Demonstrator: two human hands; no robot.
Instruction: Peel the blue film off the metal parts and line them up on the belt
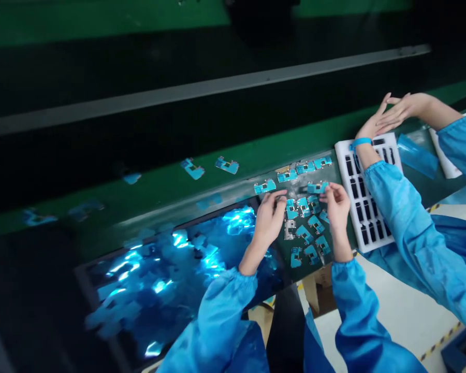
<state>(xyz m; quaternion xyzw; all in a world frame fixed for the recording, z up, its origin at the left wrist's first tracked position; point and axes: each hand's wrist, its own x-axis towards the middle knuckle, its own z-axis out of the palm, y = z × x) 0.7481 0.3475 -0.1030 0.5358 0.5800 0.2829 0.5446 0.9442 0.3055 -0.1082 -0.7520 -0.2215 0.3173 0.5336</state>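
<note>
Here, both of the person's hands work over a cluster of small blue-filmed parts [306,217] lying on the green worktop [159,189], near its front edge. Left hand [270,220] is curled, fingers bent down w/ tips touching or just above the parts at the cluster's left side; can't tell if it's actually pinching one. Right hand [336,207] is pinched on one blue-filmed part [318,187], thumb & forefinger closed on its right end, lifted a bit at the cluster's top right. One bare metal piece [290,229] w/o film lies among the blue ones, just beside the left hand.

A row of similar parts [295,175] runs along the far side of the cluster, toward the belt. Two more parts [209,167] lie apart to the left, further along the green strip.

Left of the hands, at the front edge, a dark bin [112,256] holds a heap of peeled blue film scraps [171,259], shiny & blurred.

Right of the cluster sits a white slotted tray [368,207] w/ dark slots in rows. A co-worker's hands [384,119] are beyond it, palms pressed together, fingers spread; blue wristband [360,142] on one wrist, blue sleeves [411,228] over the tray's right edge.
</note>
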